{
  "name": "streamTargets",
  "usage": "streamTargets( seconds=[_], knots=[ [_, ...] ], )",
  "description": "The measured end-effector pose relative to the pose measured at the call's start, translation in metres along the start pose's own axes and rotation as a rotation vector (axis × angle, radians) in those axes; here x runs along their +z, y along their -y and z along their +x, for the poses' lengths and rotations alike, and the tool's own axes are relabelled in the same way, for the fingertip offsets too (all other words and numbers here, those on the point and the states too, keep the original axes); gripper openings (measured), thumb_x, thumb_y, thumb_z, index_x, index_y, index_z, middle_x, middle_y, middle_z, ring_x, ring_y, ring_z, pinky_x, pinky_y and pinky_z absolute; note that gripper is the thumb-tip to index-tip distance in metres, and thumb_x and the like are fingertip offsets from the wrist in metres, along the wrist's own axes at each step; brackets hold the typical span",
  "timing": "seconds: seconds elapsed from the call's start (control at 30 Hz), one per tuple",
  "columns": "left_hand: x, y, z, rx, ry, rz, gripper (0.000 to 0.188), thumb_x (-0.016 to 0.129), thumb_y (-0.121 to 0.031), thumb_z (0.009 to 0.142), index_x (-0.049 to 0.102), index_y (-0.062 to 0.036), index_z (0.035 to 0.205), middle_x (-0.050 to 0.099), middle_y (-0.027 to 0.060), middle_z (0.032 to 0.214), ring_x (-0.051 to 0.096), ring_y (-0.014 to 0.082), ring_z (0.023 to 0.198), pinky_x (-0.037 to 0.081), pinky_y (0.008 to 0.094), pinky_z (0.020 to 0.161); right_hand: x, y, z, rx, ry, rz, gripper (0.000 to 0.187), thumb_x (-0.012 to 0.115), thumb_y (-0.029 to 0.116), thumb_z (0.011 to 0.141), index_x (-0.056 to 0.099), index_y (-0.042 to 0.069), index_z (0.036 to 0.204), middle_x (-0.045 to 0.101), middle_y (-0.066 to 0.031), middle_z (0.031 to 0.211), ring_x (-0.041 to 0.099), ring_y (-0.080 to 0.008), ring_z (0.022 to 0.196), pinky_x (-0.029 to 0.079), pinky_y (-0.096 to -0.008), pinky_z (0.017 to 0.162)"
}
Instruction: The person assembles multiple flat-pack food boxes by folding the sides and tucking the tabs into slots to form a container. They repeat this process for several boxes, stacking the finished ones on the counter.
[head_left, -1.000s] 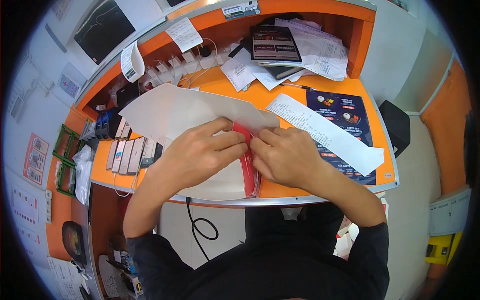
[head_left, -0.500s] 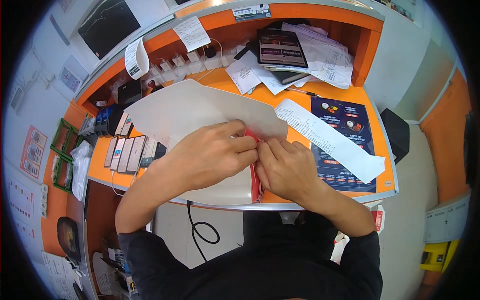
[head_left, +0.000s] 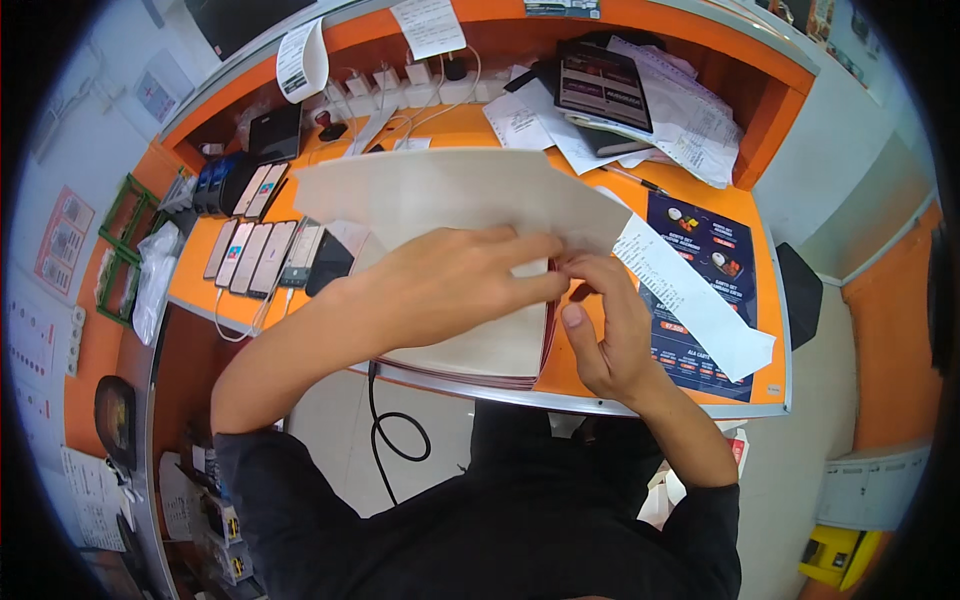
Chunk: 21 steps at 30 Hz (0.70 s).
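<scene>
The cardboard stack [head_left: 470, 352] lies at the front edge of the bench [head_left: 768, 340], its top sheet [head_left: 430, 185] raised at the rear. The left hand [head_left: 468, 280] extends across the stack to its right edge; whether its fingers pinch the sheet cannot be told. The right hand [head_left: 612, 325] is beside that edge, thumb spread from the curled index finger. Smartphones [head_left: 272, 262] lie left; a printed paper strip [head_left: 695, 305] overlaps the menu sheet [head_left: 735, 240] right.

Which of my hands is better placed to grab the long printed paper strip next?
Probably your right hand: it is nearer the paper strip, while your left hand lies farther off, over the pale card stack.
</scene>
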<state>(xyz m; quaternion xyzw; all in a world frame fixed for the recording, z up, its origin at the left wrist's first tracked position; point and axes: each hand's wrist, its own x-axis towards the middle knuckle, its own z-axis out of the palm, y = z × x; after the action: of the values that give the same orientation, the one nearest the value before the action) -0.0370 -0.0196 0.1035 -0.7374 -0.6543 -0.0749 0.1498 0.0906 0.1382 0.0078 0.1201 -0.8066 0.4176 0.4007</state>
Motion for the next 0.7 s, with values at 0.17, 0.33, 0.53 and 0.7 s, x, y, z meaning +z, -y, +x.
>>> streamTargets(
  seconds=[0.17,0.33,0.53,0.7],
  knots=[
    [-0.039,-0.007,-0.046,-0.514,-0.115,0.112,0.027,0.075,-0.019,0.081,0.068,-0.0041,0.103,0.069,0.0115,0.097,0.067,0.024,0.076,0.054,0.0322,0.066,-0.005,0.004,0.011,-0.288,0.121,-0.139,0.031,0.059,0.025,0.089,0.061,-0.001,0.107,0.059,-0.0185,0.118,0.052,-0.0371,0.118,0.044,-0.0475,0.094],
    [-0.026,-0.009,-0.084,-1.027,-0.08,0.001,0.03,0.071,-0.017,0.087,0.069,-0.0015,0.113,0.071,0.0174,0.088,0.062,0.0188,0.061,0.048,0.031,0.06,-0.002,-0.003,0.005,-0.3,0.197,-0.187,0.033,0.059,0.029,0.088,0.062,0.0,0.104,0.06,-0.0174,0.117,0.055,-0.0398,0.115,0.043,-0.0495,0.096],
    [-0.014,0.011,-0.103,-0.804,-0.154,0.052,0.026,0.06,-0.011,0.094,0.067,0.0026,0.115,0.071,0.0213,0.088,0.059,0.0151,0.066,0.047,0.0335,0.061,-0.006,0.002,-0.01,-0.226,0.112,-0.149,0.048,0.05,0.037,0.098,0.054,0.0,0.128,0.054,-0.0181,0.132,0.047,-0.0413,0.128,0.037,-0.0518,0.106],
    [-0.022,0.013,-0.125,-0.892,-0.111,0.101,0.03,0.055,-0.013,0.098,0.064,0.0022,0.122,0.072,0.0156,0.089,0.06,0.0115,0.065,0.047,0.0278,0.055,-0.065,0.045,-0.072,-0.267,-0.263,-0.195,0.04,0.063,0.027,0.089,0.058,0.001,0.12,0.057,-0.019,0.123,0.054,-0.038,0.117,0.045,-0.0518,0.092]
  ],
)
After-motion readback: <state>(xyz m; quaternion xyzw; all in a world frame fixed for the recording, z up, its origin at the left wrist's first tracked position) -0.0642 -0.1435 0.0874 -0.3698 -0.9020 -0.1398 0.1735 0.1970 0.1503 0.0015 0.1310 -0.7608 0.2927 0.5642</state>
